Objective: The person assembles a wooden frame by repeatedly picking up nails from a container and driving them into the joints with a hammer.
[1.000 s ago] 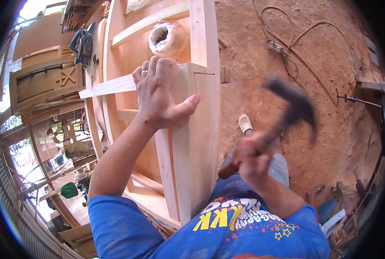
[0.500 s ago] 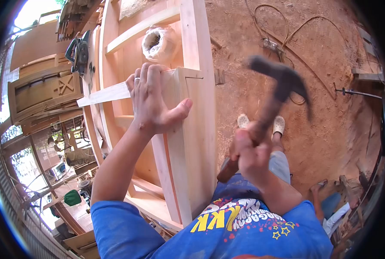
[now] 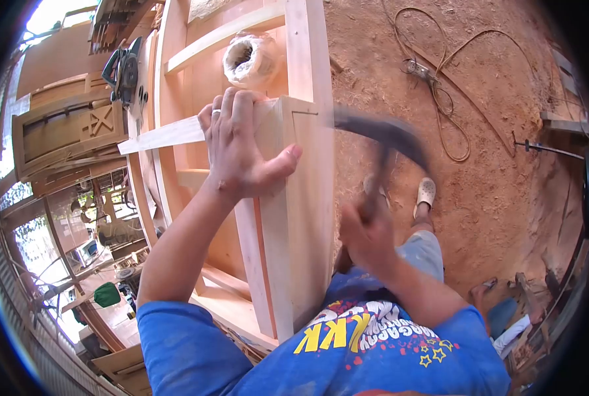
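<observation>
My left hand (image 3: 245, 148) rests on the pale wooden frame (image 3: 311, 218), its fingers over a board's top and the thumb stretched out toward the side. A nail (image 3: 306, 113) sticks out near the frame's corner. In my right hand (image 3: 372, 241) is a hammer (image 3: 388, 134), blurred by motion, its head close to the nail. Whether the two touch I cannot tell. A roll wrapped in plastic (image 3: 249, 59) sits inside the frame, beyond my left hand.
A power tool (image 3: 124, 71) lies at the left beside carved wooden panels (image 3: 63, 137). A cable (image 3: 449, 125) is looped on the dirt floor (image 3: 492, 218). Another person's legs (image 3: 505, 317) show at the lower right.
The hammer has swung left and its head is now beside the nail. My right hand has moved slightly left and down. My left hand stays on the wood.
</observation>
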A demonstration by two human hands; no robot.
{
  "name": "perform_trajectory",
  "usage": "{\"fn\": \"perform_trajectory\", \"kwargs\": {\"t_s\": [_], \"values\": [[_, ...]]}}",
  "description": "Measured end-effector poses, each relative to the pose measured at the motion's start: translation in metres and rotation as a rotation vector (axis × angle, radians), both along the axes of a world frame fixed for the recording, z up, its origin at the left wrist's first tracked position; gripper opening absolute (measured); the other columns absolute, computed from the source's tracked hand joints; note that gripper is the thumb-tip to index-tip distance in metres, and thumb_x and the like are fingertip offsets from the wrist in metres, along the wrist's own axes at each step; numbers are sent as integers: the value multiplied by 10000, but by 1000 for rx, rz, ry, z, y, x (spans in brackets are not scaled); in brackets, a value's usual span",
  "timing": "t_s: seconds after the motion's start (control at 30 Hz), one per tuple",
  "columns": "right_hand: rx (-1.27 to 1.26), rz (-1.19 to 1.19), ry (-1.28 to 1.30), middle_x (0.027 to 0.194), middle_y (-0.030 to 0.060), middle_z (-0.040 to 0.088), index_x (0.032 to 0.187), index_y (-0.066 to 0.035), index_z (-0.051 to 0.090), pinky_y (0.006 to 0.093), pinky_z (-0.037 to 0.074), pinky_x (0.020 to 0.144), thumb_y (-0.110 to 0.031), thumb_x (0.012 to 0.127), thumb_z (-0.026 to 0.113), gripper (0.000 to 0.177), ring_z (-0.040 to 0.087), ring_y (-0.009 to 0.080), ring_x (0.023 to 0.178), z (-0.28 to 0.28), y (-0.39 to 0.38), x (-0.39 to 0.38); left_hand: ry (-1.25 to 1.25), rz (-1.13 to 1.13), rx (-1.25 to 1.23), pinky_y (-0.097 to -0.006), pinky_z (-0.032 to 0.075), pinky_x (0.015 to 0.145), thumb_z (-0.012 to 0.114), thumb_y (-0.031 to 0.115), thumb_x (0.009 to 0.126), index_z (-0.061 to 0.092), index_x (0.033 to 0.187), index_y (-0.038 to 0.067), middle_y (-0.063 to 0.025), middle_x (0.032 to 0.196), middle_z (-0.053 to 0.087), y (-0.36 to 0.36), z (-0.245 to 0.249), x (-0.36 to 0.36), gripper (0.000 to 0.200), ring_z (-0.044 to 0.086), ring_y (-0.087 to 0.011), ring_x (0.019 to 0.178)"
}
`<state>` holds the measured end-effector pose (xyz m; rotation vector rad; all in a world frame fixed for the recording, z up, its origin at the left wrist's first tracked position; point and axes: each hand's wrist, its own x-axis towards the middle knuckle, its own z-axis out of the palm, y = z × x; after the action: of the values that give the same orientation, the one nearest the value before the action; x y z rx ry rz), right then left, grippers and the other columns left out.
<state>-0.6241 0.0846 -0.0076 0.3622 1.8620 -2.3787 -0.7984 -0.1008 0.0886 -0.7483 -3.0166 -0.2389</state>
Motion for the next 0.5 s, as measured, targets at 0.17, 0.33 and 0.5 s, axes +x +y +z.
{"fn": "perform_trajectory", "kwargs": {"t_s": [0.17, 0.33, 0.5], "values": [[-311, -161, 72, 621, 22, 568, 831, -64, 468, 272, 462, 498, -103, 1100, 528, 278, 538, 98, 513, 10, 21, -7, -24, 13, -1, -468, 309, 1048, 796, 507, 632, 578, 1166, 55, -152, 1147, 573, 0, 0, 1, 732, 537, -346, 1134], [-252, -15, -177, 630, 4, 579, 916, -59, 539, 266, 457, 488, -65, 1057, 615, 160, 545, 61, 517, 2, -1, -1, -4, 3, 3, -467, 306, 1049, 800, 507, 626, 578, 1167, 56, -147, 1131, 569, 1, 2, 2, 739, 535, -346, 1128], [-349, -90, 13, 647, 13, 590, 972, -40, 538, 261, 463, 505, -89, 1064, 626, 137, 560, 70, 548, 7, 18, -3, -19, 14, -2, -465, 307, 1050, 802, 504, 625, 578, 1168, 55, -151, 1124, 572, 1, 2, 1, 738, 536, -347, 1129]]}}
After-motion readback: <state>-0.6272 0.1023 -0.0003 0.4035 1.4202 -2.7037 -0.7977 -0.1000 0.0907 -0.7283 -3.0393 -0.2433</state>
